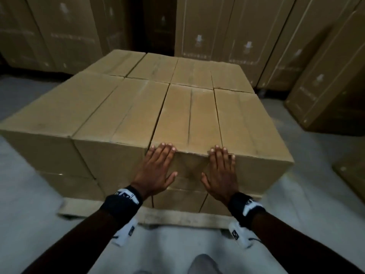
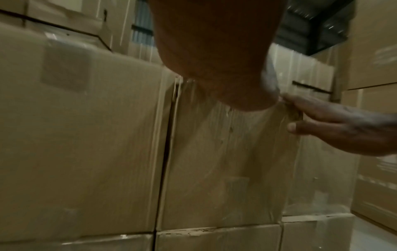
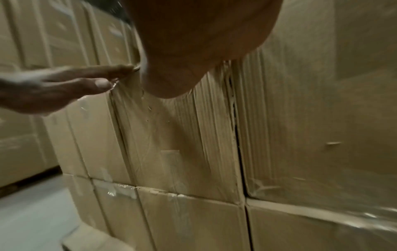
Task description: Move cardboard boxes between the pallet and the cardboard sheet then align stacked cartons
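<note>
A block of brown cartons stands two layers high on a cardboard sheet [image 1: 177, 216] on the floor. Both my hands lie flat, fingers straight, against the near end of one top-layer carton [image 1: 189, 115], the third from the left. My left hand [image 1: 158, 167] presses its left part and my right hand [image 1: 221, 169] its right part, fingertips at the top edge. In the left wrist view my left palm [image 2: 214, 59] is against that carton's taped face [image 2: 214, 161], with the right hand [image 2: 343, 127] beside it. The right wrist view shows my right palm [image 3: 193, 42] and my left hand [image 3: 53, 88].
Tall printed cartons [image 1: 227, 36] line the back and the right side [image 1: 325, 86]. Grey floor [image 1: 29, 194] lies to the left and right of the block. My shoe [image 1: 203, 264] is at the lower edge. A dark gap [image 1: 154, 22] opens between the back stacks.
</note>
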The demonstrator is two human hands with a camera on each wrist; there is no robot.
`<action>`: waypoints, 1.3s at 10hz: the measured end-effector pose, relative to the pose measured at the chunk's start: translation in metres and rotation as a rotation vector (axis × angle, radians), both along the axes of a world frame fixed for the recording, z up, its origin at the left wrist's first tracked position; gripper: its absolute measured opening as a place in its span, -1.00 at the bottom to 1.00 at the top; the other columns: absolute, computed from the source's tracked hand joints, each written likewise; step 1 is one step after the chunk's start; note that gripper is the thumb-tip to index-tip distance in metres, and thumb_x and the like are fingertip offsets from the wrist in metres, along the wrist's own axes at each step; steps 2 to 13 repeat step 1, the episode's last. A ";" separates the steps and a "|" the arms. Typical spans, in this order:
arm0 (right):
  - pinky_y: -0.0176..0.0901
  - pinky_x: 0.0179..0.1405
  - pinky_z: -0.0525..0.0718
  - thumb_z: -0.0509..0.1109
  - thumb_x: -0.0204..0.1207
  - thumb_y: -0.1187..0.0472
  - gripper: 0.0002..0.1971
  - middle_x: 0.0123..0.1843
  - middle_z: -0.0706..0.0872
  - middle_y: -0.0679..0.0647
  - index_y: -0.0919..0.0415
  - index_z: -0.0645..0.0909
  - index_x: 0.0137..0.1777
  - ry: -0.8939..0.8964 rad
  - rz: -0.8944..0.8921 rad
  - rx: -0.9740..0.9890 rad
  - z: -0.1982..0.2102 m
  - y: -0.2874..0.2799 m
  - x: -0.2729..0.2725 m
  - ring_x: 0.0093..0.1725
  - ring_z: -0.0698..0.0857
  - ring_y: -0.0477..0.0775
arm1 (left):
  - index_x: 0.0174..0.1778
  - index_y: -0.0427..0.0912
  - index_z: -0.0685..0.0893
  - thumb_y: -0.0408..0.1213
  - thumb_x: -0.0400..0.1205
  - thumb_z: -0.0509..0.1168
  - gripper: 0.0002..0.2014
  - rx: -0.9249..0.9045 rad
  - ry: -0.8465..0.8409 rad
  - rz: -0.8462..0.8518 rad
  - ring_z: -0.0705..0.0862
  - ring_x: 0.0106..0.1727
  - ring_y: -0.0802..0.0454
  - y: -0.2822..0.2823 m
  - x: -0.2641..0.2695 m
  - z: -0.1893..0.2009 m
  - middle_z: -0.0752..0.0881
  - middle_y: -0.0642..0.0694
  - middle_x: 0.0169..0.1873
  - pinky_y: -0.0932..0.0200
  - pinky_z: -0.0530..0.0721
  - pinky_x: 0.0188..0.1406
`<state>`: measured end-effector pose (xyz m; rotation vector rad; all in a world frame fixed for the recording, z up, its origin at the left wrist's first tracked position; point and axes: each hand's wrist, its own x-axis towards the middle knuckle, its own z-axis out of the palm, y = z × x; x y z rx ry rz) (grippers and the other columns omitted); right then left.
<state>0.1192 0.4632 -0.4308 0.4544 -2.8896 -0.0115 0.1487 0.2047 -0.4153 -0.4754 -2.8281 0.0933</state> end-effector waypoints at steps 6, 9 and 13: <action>0.45 0.69 0.09 0.21 0.59 -0.22 -0.11 0.82 -0.07 0.28 0.19 -0.02 0.80 -0.192 0.036 0.007 0.059 0.004 0.022 0.77 0.03 0.42 | 0.68 -0.28 0.36 0.20 0.72 -0.11 -0.25 0.028 -0.154 0.071 0.32 0.67 -0.28 -0.008 0.022 0.066 0.39 -0.31 0.64 -0.29 0.21 0.66; 0.45 0.69 0.09 0.21 0.59 -0.22 -0.11 0.82 -0.07 0.28 0.19 -0.02 0.80 -0.192 0.036 0.007 0.059 0.004 0.022 0.77 0.03 0.42 | 0.68 -0.28 0.36 0.20 0.72 -0.11 -0.25 0.028 -0.154 0.071 0.32 0.67 -0.28 -0.008 0.022 0.066 0.39 -0.31 0.64 -0.29 0.21 0.66; 0.45 0.69 0.09 0.21 0.59 -0.22 -0.11 0.82 -0.07 0.28 0.19 -0.02 0.80 -0.192 0.036 0.007 0.059 0.004 0.022 0.77 0.03 0.42 | 0.68 -0.28 0.36 0.20 0.72 -0.11 -0.25 0.028 -0.154 0.071 0.32 0.67 -0.28 -0.008 0.022 0.066 0.39 -0.31 0.64 -0.29 0.21 0.66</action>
